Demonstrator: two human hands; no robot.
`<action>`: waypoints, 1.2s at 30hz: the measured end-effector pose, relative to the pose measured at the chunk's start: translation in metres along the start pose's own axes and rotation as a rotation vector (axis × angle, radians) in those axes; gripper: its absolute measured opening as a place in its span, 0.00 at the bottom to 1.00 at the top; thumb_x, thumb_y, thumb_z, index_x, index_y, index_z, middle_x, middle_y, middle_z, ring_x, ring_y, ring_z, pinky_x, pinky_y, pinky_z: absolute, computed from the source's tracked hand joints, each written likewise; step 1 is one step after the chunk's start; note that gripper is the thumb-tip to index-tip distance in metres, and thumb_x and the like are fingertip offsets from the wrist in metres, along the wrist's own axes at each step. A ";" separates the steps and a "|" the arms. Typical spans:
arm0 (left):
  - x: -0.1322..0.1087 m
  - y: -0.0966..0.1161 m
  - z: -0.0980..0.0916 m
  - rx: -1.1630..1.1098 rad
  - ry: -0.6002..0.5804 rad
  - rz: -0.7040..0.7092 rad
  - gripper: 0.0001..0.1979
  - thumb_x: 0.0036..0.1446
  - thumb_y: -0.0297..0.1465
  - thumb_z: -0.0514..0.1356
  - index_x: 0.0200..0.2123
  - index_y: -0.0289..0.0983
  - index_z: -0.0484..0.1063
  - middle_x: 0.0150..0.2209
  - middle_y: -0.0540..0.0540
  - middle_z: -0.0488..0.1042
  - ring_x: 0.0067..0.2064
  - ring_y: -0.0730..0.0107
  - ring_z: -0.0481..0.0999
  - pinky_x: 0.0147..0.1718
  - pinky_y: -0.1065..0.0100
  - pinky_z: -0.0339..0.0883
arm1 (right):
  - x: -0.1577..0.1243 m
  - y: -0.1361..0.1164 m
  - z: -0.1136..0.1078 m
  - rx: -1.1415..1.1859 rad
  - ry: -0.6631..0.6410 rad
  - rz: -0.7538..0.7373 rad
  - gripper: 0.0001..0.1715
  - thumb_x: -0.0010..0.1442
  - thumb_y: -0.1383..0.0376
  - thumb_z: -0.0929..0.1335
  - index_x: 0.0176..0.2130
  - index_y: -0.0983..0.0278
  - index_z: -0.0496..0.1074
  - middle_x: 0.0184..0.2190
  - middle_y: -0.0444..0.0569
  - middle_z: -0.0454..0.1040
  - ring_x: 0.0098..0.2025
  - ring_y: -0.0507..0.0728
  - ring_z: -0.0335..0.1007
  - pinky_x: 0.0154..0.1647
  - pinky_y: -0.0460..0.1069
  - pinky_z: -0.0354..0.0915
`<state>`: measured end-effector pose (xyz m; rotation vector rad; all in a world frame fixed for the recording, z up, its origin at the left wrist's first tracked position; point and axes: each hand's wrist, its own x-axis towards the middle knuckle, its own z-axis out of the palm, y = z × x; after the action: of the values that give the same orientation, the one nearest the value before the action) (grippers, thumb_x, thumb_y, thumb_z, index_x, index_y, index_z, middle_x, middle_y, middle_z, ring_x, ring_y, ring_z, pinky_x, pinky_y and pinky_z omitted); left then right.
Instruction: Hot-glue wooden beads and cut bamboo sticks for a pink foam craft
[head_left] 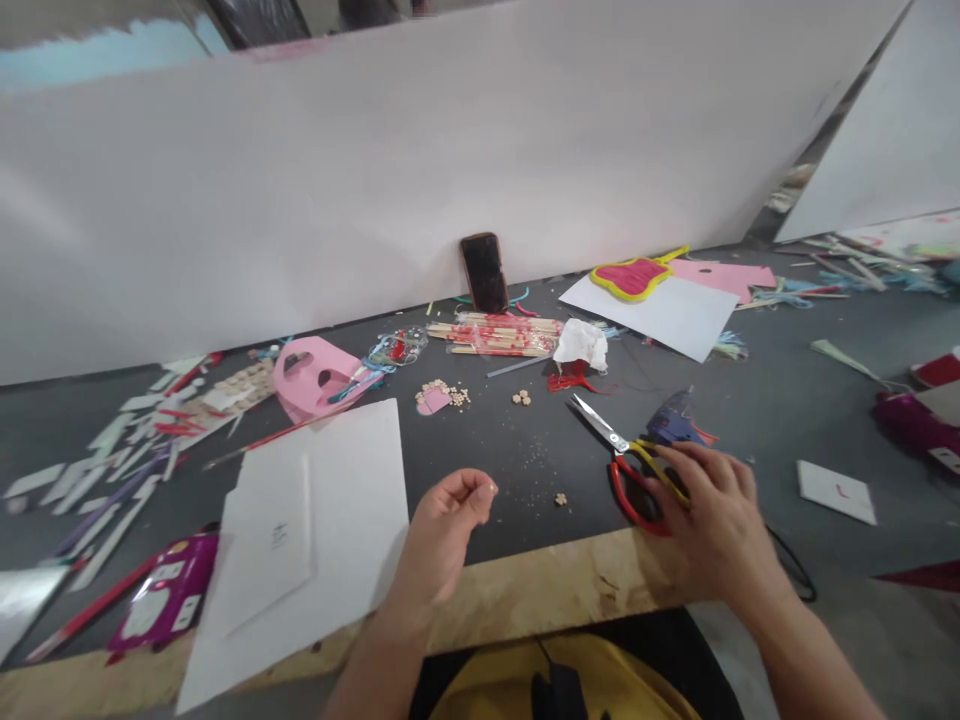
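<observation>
My left hand point(448, 530) is closed in a pinch above the dark table, near its wooden front edge. A tiny pale speck shows at its fingertips, too small to name. My right hand point(712, 505) has its fingers on the handles of a pair of scissors point(619, 442) with one red and one yellow loop. The blades lie slightly apart and point to the far left. Between my hands sits a small flower-shaped cluster of beige pieces point(560, 499). Farther back are another small cluster point(521, 398) and a heap of little beige pieces point(456, 394) beside a pink scrap point(433, 402).
White sheets point(352, 500) and a pink mask shape point(319, 380) lie left. A phone point(484, 272) leans on the white partition point(375, 180), behind wrapped sticks point(502, 335). A blue glue-gun-like tool point(675, 420) is beyond the scissors. Strips clutter the far left.
</observation>
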<state>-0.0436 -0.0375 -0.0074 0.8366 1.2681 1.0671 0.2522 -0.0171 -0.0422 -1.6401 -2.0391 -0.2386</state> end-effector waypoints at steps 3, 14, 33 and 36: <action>-0.014 -0.011 0.007 -0.093 -0.079 -0.100 0.13 0.51 0.40 0.64 0.29 0.35 0.71 0.23 0.53 0.62 0.26 0.76 0.58 0.28 0.72 0.51 | 0.010 0.017 -0.008 -0.100 0.024 0.050 0.22 0.63 0.55 0.59 0.49 0.65 0.69 0.45 0.61 0.69 0.47 0.68 0.63 0.49 0.62 0.61; -0.023 -0.027 0.016 -0.204 -0.132 -0.166 0.14 0.47 0.40 0.67 0.28 0.34 0.72 0.24 0.52 0.65 0.26 0.76 0.57 0.29 0.72 0.50 | 0.018 0.051 -0.011 -0.264 -0.338 0.147 0.22 0.64 0.59 0.60 0.52 0.69 0.67 0.38 0.64 0.76 0.42 0.66 0.72 0.42 0.56 0.62; -0.017 -0.011 0.019 -0.662 -0.216 -0.197 0.11 0.46 0.33 0.70 0.26 0.33 0.72 0.24 0.50 0.67 0.25 0.79 0.63 0.28 0.73 0.54 | -0.016 -0.040 -0.056 1.028 -0.233 0.589 0.25 0.47 0.45 0.71 0.30 0.64 0.76 0.22 0.50 0.73 0.24 0.56 0.69 0.24 0.49 0.68; -0.015 -0.006 0.022 -0.730 -0.198 -0.183 0.11 0.45 0.32 0.70 0.25 0.33 0.72 0.26 0.50 0.68 0.26 0.79 0.62 0.28 0.73 0.55 | -0.035 -0.069 -0.049 1.117 -0.267 0.643 0.23 0.48 0.46 0.71 0.30 0.62 0.78 0.28 0.51 0.78 0.30 0.58 0.74 0.32 0.48 0.72</action>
<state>-0.0206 -0.0525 -0.0051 0.2511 0.6852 1.1511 0.2051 -0.0862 -0.0057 -1.4379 -1.2142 1.1657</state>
